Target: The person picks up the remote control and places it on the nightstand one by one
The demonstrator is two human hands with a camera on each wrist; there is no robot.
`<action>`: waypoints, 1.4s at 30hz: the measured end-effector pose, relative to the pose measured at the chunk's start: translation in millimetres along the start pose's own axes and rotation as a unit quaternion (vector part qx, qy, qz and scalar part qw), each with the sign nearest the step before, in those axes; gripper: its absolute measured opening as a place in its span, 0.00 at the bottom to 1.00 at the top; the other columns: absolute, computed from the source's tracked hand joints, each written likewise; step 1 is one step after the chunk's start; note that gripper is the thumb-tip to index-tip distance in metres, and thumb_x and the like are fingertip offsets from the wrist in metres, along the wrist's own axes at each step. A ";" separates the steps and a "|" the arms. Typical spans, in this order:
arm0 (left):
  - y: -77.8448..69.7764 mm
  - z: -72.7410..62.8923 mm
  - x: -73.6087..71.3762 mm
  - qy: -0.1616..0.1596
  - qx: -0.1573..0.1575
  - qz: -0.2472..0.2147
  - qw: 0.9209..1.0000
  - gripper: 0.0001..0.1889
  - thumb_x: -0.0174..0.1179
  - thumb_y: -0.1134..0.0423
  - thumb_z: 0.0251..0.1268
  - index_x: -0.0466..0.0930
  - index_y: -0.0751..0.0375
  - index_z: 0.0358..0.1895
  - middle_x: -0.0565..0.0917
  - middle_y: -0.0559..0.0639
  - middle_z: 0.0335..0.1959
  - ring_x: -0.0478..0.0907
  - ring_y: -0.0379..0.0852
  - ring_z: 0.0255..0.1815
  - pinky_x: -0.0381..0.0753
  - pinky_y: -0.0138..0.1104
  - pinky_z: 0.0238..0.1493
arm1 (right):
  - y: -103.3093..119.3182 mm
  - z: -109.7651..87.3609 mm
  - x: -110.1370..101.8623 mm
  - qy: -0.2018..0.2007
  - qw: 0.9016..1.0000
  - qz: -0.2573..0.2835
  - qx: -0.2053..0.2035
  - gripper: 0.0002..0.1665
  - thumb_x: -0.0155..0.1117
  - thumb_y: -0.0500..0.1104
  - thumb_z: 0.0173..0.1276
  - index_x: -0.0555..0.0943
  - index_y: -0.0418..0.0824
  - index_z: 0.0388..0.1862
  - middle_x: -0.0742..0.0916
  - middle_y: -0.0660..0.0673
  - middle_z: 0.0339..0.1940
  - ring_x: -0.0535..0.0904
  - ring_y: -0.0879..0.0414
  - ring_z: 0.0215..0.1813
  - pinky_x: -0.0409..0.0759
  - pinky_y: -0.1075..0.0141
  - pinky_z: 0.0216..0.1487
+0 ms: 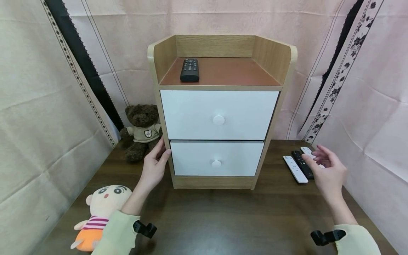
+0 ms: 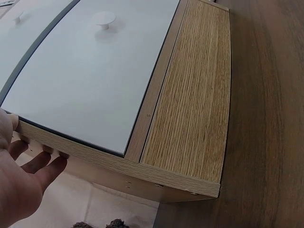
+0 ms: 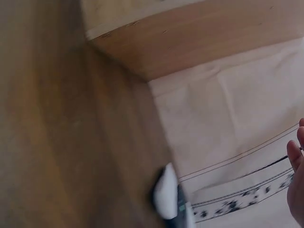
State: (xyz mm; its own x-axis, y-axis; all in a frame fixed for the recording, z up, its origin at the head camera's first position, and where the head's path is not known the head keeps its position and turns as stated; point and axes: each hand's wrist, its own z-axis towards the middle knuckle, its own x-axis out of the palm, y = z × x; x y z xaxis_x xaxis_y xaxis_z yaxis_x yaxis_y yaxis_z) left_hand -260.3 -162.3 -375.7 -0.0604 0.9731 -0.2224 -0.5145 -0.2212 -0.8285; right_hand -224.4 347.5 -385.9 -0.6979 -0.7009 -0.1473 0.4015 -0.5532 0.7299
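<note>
My left hand (image 1: 155,165) rests against the left side of a small wooden cabinet (image 1: 213,182). Its thumb lies at the front edge beside the lower white drawer (image 1: 194,159), and its fingers touch the side panel, as the left wrist view shows. Over at the right, my right hand (image 1: 329,171) hovers by three remote controls, with nothing in its fingers. A white remote (image 1: 295,170) lies nearest the cabinet, a black remote (image 1: 302,164) beside it, and another white remote (image 1: 306,151) is partly hidden behind the fingers.
On the cabinet's brown top shelf (image 1: 229,74) lies a black remote (image 1: 190,71). The upper drawer (image 1: 191,115) has a round knob. A brown teddy bear (image 1: 141,118) sits left of the cabinet; a plush doll (image 1: 108,202) is near my left forearm. Pale curtains surround the table (image 1: 220,219).
</note>
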 end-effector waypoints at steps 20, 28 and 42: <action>1.8 2.2 0.6 -0.002 0.013 -0.015 1.000 0.30 0.52 0.69 0.82 0.57 0.59 0.81 0.67 0.57 0.76 0.65 0.51 0.75 0.69 0.25 0.65 | -77.7 -43.7 -1.3 0.094 0.977 -0.143 0.126 0.37 0.76 0.39 0.65 0.74 0.32 0.71 0.85 0.32 0.54 0.70 0.82 0.33 0.67 0.85 0.37; 1.2 1.2 -0.4 -0.002 0.009 -0.011 1.000 0.30 0.52 0.68 0.82 0.57 0.60 0.81 0.66 0.58 0.76 0.65 0.52 0.75 0.69 0.25 0.65 | -86.1 -45.5 -1.0 0.106 0.969 -0.167 0.150 0.39 0.75 0.43 0.66 0.73 0.30 0.71 0.84 0.30 0.56 0.65 0.87 0.31 0.66 0.81 0.39; -2.4 -0.1 -1.0 -0.002 0.007 -0.008 1.000 0.30 0.53 0.68 0.81 0.56 0.60 0.81 0.66 0.58 0.76 0.65 0.52 0.75 0.69 0.39 0.69 | -103.6 -44.2 1.2 0.152 0.948 -0.206 0.188 0.40 0.74 0.49 0.67 0.73 0.24 0.68 0.83 0.23 0.57 0.68 0.82 0.28 0.69 0.47 0.59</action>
State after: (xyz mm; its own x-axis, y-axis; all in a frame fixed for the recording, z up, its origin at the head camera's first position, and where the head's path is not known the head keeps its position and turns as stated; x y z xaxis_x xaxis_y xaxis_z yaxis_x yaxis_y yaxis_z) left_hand -258.9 -162.7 -373.5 -0.0548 0.9767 -0.2075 -0.5265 -0.2048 -0.8251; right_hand -240.7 384.0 -491.2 -0.5235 -0.5899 -0.6148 -0.1477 -0.6478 0.7474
